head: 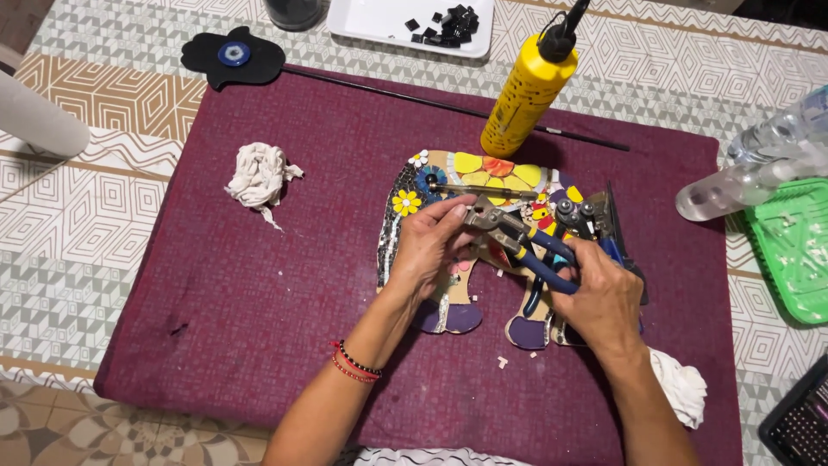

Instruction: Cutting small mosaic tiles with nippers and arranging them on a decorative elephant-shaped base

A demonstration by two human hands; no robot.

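Black cutout [233, 57]: upper left of the frame, a hand-shaped piece with a blue eye, set off the mat and out of the way.
Rag [261, 175]: crumpled white cloth, left part of the maroon mat [259, 328], within easy reach.
Left hand [429, 246]: centre of the frame, fingers pinched narrow at the jaws of the pliers, seemingly steadying a small piece there; the piece itself is too small to tell.
Mosaic [470, 177]: centre, an elephant-shaped board part-covered in coloured tiles and flowers, lying flat on the mat just under both hands.
Glue bottle [526, 86]: yellow, upper centre, standing just behind the mosaic, nozzle up.
Pliers [517, 240]: blue-handled nippers, held above the mosaic, jaws pointing left toward the left hand.
Right hand [604, 298]: right of centre, fingers wrapped around the pliers' handles, squeezing grip.
Second tool [595, 220]: dark, lying on the mosaic's right edge.
Green tray [798, 250]: right edge, beside a clear bottle [750, 173].
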